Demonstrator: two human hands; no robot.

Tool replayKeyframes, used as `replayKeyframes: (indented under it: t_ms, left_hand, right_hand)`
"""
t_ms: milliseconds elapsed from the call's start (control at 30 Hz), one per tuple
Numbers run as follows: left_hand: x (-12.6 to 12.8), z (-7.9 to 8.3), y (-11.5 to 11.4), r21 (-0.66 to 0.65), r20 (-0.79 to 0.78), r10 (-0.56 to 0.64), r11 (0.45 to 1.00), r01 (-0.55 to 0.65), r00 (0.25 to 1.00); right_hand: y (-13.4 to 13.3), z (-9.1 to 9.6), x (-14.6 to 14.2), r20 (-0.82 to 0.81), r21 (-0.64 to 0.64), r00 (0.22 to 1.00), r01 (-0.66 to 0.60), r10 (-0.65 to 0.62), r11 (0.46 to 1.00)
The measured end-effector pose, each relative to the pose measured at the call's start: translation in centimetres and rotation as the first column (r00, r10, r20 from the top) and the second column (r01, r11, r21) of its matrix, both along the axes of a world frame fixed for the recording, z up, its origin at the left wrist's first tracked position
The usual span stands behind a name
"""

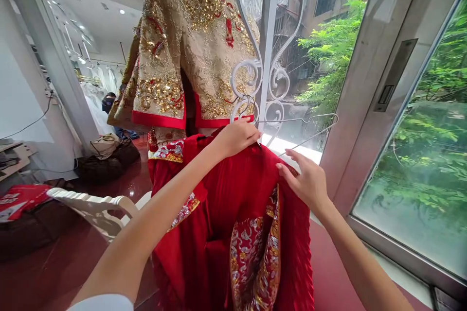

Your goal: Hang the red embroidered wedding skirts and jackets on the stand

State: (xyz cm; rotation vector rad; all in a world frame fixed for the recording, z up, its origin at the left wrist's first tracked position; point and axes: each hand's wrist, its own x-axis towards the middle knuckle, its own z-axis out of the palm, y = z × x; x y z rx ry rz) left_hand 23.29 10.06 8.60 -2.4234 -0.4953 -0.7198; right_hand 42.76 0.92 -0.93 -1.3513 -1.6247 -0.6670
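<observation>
A red pleated skirt with gold and silver embroidered panels hangs in front of me. My left hand is closed on its top edge, next to a wire hanger whose hook sits on a white scrolled metal stand. My right hand pinches the skirt's pleated edge on the right side. Above the skirt hangs a gold embroidered jacket with red trim and beaded motifs.
A white chair back stands at the lower left. Dark bags and a red package lie on the glossy red floor. A glass window with a metal frame runs along the right. White dresses hang far back left.
</observation>
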Motion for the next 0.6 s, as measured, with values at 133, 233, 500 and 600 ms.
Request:
replayKeyframes:
  t_ms: [133,233,500,600]
  left_hand:
    - [-1.2,0.0,0.7,0.143,0.022,0.051,0.988,-0.053,0.998]
    - [-1.4,-0.4,1.2,0.186,0.015,0.092,0.978,-0.093,0.996]
    - [-0.9,-0.6,0.9,0.152,0.034,0.150,0.976,-0.153,0.988]
    - [-0.9,-0.6,0.8,0.137,0.030,0.154,0.978,-0.156,0.988]
  right_hand:
    - [2.2,1.8,-1.9,0.061,-0.270,0.994,-0.071,0.090,0.960]
    - [3.4,1.5,-2.2,0.062,-0.324,0.990,-0.101,0.127,0.941]
    - [4.9,1.0,-0.8,-0.410,-0.118,0.832,-0.456,0.375,0.882]
    - [5.2,1.3,-0.5,-0.584,-0.090,0.703,-0.553,0.406,0.828]
